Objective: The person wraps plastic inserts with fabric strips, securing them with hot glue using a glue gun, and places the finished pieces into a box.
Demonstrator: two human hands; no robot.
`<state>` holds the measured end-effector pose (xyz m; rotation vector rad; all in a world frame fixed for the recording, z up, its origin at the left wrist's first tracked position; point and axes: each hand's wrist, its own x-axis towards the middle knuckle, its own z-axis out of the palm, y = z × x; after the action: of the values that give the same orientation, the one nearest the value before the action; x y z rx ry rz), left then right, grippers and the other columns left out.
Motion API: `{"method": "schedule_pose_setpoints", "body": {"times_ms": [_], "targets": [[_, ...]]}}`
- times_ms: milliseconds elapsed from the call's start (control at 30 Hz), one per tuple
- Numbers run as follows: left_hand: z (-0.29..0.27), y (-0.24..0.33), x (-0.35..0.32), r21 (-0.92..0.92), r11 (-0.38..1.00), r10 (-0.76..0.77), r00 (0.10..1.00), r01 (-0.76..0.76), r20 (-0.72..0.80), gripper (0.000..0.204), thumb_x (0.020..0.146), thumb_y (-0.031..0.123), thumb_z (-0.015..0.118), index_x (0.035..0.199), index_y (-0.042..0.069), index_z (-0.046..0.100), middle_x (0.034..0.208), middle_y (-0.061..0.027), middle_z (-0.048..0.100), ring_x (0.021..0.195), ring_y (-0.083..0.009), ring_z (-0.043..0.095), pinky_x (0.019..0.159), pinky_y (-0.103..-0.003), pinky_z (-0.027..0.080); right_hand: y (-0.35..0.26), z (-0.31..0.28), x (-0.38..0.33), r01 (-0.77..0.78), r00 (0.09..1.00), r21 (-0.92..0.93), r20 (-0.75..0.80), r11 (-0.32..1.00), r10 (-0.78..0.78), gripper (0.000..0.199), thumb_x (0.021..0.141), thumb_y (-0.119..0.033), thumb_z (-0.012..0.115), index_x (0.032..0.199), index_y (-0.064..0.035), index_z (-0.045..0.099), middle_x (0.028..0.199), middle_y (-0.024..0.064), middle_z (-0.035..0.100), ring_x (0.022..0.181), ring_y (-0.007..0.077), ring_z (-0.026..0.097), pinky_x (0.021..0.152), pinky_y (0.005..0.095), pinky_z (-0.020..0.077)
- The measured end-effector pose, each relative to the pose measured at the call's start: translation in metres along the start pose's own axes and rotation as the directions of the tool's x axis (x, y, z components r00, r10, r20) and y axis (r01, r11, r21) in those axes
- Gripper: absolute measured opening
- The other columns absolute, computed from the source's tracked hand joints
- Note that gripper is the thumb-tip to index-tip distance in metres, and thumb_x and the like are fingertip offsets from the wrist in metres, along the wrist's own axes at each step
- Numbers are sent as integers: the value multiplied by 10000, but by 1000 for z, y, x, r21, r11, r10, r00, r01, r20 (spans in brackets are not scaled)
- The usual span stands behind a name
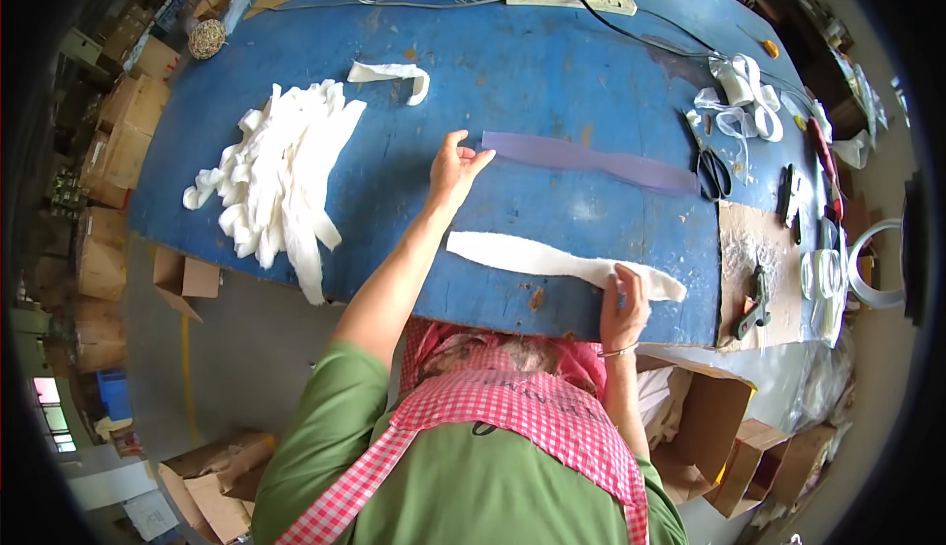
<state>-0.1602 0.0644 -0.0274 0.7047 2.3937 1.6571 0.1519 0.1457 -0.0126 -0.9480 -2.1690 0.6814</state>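
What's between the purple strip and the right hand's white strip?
Just bare blue tabletop separates the purple strip and white strip in the head view.

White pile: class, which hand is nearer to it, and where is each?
Left. The left hand is right of the white pile, at one end of the purple strip; the right hand is farther right, on a white strip.

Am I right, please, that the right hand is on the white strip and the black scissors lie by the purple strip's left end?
Not quite: the head view shows the black scissors by the right end of the purple strip.
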Motion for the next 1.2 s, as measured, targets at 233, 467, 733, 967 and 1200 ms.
{"method": "schedule_pose_setpoints", "body": {"times_ms": [233,467,733,967,1200], "targets": [[6,-3,21,0,1000,-23,995,23,99,175,775,147,639,899,24,639,638,-78,614,611,-177,597,582,-305,455,4,6,0,90,995,-34,54,995,-89,120,799,-37,546,914,-31,578,952,113,610,874,306,564,787,374,441],[3,18,19,186,982,13,993,-34,116,146,809,157,613,780,16,638,627,-94,604,567,-198,574,563,-322,442,5,6,2,117,992,-57,57,991,-114,125,791,-43,553,913,-37,581,950,106,606,876,300,554,791,381,431],[1,71,6,-317,945,-47,991,85,126,219,890,240,565,878,28,620,785,-82,649,688,-141,587,615,-251,468,4,6,3,146,989,-86,44,986,-142,128,791,-50,556,916,-48,583,942,109,605,870,307,550,790,383,431],[-3,93,-17,-776,433,-159,886,459,435,183,908,220,547,963,51,587,867,-105,651,689,-140,596,631,-221,494,-3,-1,5,135,988,-2,-77,991,-134,152,808,-36,570,958,-28,593,971,128,610,881,312,577,762,370,464],[-11,89,-74,-719,357,-74,785,596,615,196,910,250,545,952,65,593,893,-108,658,726,-133,621,638,-217,505,-30,9,47,-453,891,803,427,388,156,318,916,-189,514,1168,1,482,1077,148,606,831,182,602,706,297,491]]}}
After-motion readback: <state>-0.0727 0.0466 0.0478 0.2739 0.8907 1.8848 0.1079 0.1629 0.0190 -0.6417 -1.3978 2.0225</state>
